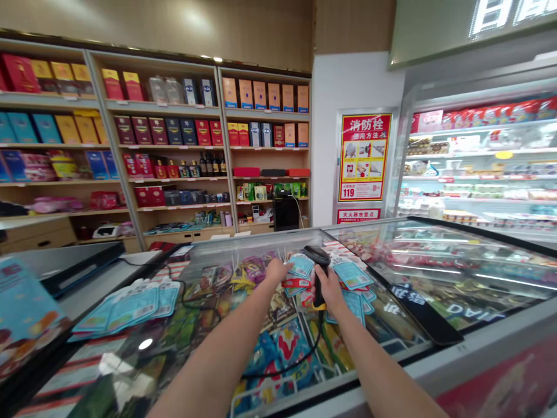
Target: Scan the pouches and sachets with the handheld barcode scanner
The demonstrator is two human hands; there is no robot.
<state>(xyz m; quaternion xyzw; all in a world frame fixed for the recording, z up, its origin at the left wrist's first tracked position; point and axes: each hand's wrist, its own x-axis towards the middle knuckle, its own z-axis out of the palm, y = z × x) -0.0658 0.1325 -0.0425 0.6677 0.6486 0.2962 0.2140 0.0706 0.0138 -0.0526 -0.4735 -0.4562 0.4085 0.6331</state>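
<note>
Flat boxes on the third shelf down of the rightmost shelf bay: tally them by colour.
Red flat boxes: 2
Black flat box: 1
Total: 3

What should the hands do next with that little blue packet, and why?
I think the left hand should tilt the blue packet slightly so its printed side faces the black barcode scanner in the right hand. The scanner is already right beside the packet, so a small turn may be enough. More blue packets lie on the glass freezer lid.
</note>
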